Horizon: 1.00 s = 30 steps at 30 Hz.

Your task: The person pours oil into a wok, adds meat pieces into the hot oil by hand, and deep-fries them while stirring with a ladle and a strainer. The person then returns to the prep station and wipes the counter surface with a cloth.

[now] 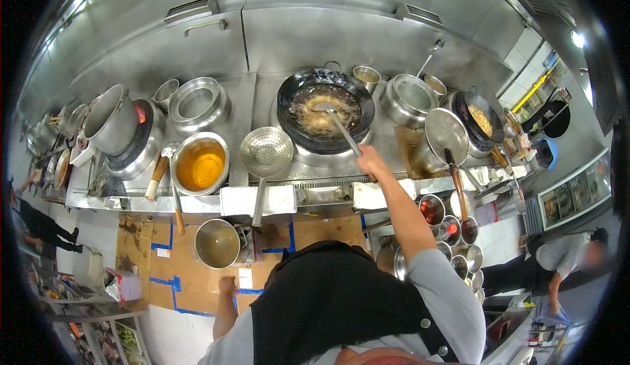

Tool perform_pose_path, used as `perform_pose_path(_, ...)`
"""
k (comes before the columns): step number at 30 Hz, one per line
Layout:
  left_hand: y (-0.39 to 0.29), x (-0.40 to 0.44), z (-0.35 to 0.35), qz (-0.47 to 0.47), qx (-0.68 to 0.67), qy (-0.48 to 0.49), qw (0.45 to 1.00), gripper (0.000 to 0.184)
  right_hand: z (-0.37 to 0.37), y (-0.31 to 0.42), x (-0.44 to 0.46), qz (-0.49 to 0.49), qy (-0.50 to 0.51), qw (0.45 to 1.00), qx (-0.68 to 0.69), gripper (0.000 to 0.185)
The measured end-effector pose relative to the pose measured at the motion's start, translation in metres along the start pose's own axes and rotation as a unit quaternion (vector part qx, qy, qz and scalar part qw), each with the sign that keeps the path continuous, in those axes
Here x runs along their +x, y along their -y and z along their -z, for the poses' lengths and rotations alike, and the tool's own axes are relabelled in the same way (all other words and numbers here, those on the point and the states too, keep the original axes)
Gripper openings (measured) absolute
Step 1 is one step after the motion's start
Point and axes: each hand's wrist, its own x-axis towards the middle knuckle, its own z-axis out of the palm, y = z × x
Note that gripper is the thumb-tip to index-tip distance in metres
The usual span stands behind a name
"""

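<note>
Your right grip (371, 162) is wrapping fully around the near end of the ladle (344, 132), presumably sparing your fingers the heat; the ladle's head is dipping into frothy liquid (311, 119) in the wok (287, 114); your left grip (227, 285) is hanging low at your side, its closure indistinguishable; the strainer (266, 150) and pot of amber liquid (198, 136) are sitting left of the wok, the strainer's handle pointing your way, probably for ready reach.

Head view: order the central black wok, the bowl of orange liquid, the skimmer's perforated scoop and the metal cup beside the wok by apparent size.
1. Black wok
2. Bowl of orange liquid
3. Perforated scoop, only somewhat smaller
4. Metal cup
</note>
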Motion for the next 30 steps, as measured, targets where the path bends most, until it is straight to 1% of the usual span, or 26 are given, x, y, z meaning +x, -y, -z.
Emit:
perform_pose_path(1,-0.020,0.014,0.010,-0.013,-0.068,-0.032,0.997,0.015,-0.005,0.014,0.002,-0.017,0.005,1.000,0.002,0.055)
perform_pose_path(3,-0.065,0.022,0.022,-0.062,-0.244,-0.083,0.964,0.019,-0.025,0.016,0.010,0.039,-0.089,0.995,0.021,0.058)
perform_pose_path(4,-0.085,0.009,0.026,-0.060,-0.271,-0.090,0.956,0.023,-0.040,0.008,0.013,0.064,-0.133,0.989,0.029,0.059)
perform_pose_path(6,-0.138,-0.031,0.028,-0.062,-0.332,-0.106,0.935,0.030,-0.062,-0.026,0.034,0.036,-0.090,0.994,0.052,0.061)
perform_pose_path(8,-0.119,-0.037,0.007,-0.039,-0.337,-0.101,0.935,0.039,-0.058,-0.035,0.041,0.010,-0.048,0.995,0.090,0.063)
perform_pose_path(9,-0.101,-0.040,-0.007,-0.012,-0.361,-0.079,0.929,0.037,-0.043,-0.029,0.037,-0.002,-0.026,0.993,0.113,0.064)
perform_pose_path(10,-0.076,-0.042,-0.022,0.008,-0.341,-0.038,0.939,0.035,-0.031,-0.024,0.038,-0.013,-0.004,0.991,0.133,0.065)
perform_pose_path(11,-0.041,-0.043,-0.048,0.053,-0.360,-0.050,0.930,0.028,-0.027,-0.024,0.040,-0.004,-0.005,0.984,0.177,0.061)
perform_pose_path(12,-0.012,-0.055,-0.065,0.082,-0.329,-0.043,0.940,0.028,-0.025,-0.026,0.046,-0.013,-0.021,0.978,0.209,0.057)
perform_pose_path(14,0.029,-0.091,-0.086,0.111,-0.175,-0.010,0.978,0.029,-0.017,-0.029,0.063,-0.034,-0.056,0.959,0.277,0.049)
perform_pose_path(15,0.037,-0.108,-0.095,0.113,-0.121,0.004,0.986,0.029,-0.003,-0.032,0.076,-0.013,-0.034,0.972,0.233,0.045)
perform_pose_path(16,0.042,-0.124,-0.106,0.115,-0.067,0.021,0.991,0.029,0.001,-0.029,0.081,-0.029,-0.042,0.970,0.239,0.043)
perform_pose_path(18,0.043,-0.147,-0.119,0.124,-0.025,0.035,0.991,0.030,0.009,-0.021,0.090,-0.059,-0.059,0.966,0.246,0.041)
perform_pose_path(19,0.041,-0.154,-0.125,0.126,-0.013,0.040,0.991,0.030,-0.007,-0.042,0.115,-0.039,-0.033,0.961,0.270,0.037)
perform_pose_path(20,0.041,-0.158,-0.130,0.125,-0.010,0.040,0.991,0.030,-0.009,-0.044,0.117,-0.064,0.004,0.941,0.333,0.034)
perform_pose_path(22,0.037,-0.156,-0.134,0.113,-0.016,0.033,0.993,0.031,-0.027,-0.043,0.112,-0.115,0.079,0.880,0.454,0.029)
perform_pose_path(24,0.031,-0.141,-0.135,0.096,-0.041,0.016,0.994,0.031,-0.028,-0.023,0.079,-0.144,0.133,0.787,0.586,0.025)
perform_pose_path(26,0.015,-0.121,-0.136,0.077,-0.084,0.001,0.993,0.032,-0.030,-0.013,0.058,-0.167,0.196,0.674,0.693,0.021)
perform_pose_path(27,0.008,-0.105,-0.135,0.069,-0.121,-0.011,0.990,0.032,-0.034,-0.013,0.054,-0.151,0.213,0.641,0.722,0.020)
perform_pose_path(30,-0.036,-0.065,-0.127,0.057,-0.253,-0.046,0.965,0.033,-0.035,-0.010,0.043,-0.159,0.253,0.589,0.751,0.023)
